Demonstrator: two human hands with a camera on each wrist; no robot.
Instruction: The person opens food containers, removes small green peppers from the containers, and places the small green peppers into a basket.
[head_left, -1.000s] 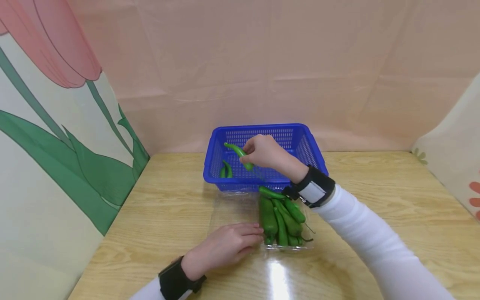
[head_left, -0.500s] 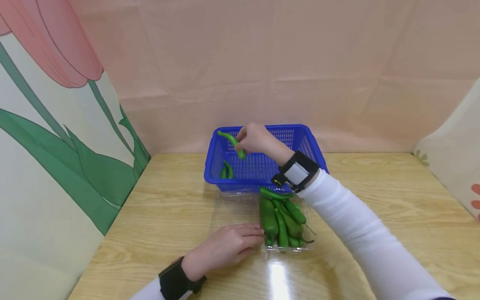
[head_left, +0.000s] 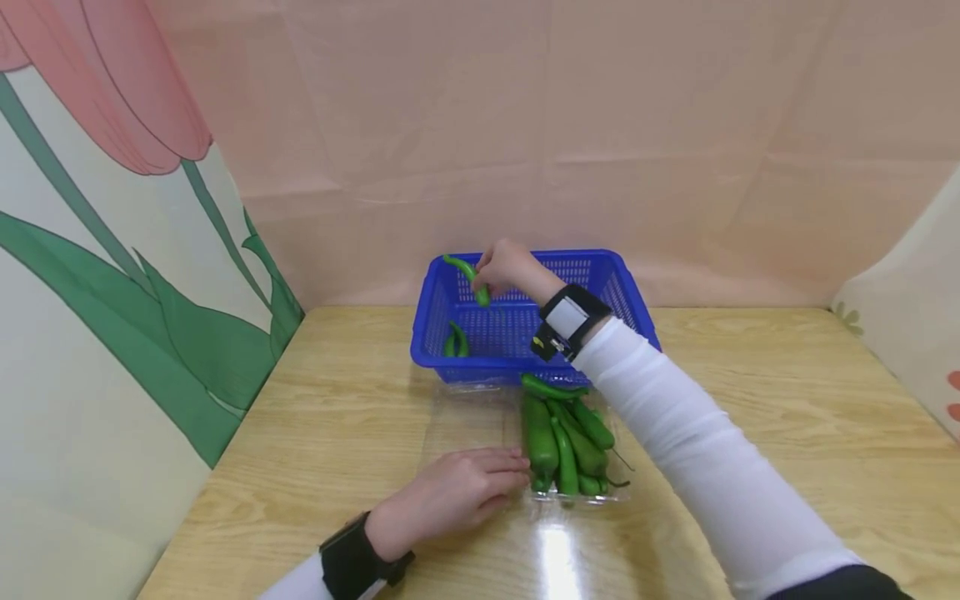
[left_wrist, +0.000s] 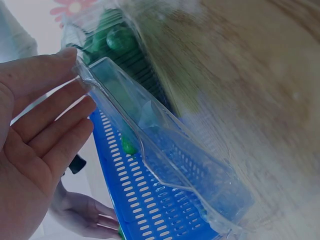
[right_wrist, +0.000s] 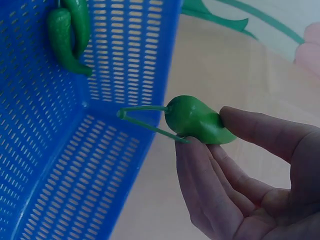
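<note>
Blue basket (head_left: 600, 275), centre of head view: hard perforated plastic, slight sheen. Green peppers (head_left: 566, 437), lower centre: smooth, waxy, glossy skin. Clear tray (left_wrist: 165, 150) under them: thin transparent plastic, glossy, reflective. Table (head_left: 750, 375): light wood grain, lacquered, bright glare patch near bottom centre. Backdrop (head_left: 525, 125), top: matt pink cloth, creased. White sleeve (head_left: 675, 433): matt knit fabric.

Right hand (head_left: 504, 265) extended forward on a nearly straight, white-sleeved arm, black-and-white band at the wrist; thumb and fingers (right_wrist: 200, 165) pinching. Left hand (head_left: 450, 492) resting palm down, fingers (left_wrist: 47, 127) straight and together, black band at the wrist.
</note>
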